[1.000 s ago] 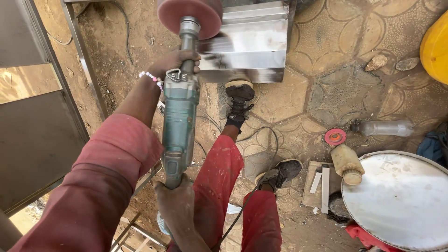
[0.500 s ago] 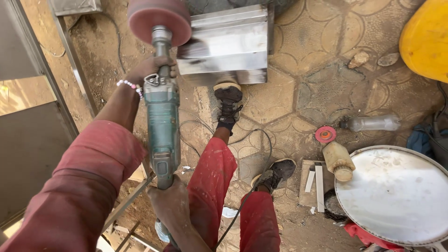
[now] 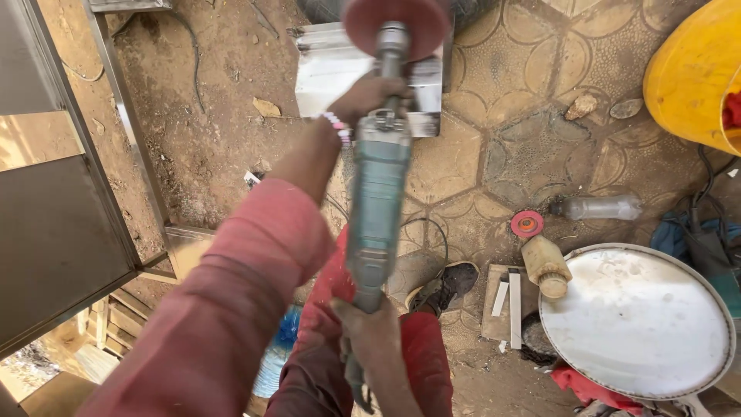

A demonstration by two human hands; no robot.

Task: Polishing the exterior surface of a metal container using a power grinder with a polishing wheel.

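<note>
Gripped the long teal power polisher both ends: left hand clenched near its red buffing disc, right hand clenched around the rear handle, above the shiny steel box. Clear plastic bottle lay right.

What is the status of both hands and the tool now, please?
Left hand grips polisher near the head; right hand holds rear handle. Red wheel over steel box. Cord trails on ground beside shoe.

Yellow drum cut by edge
</note>
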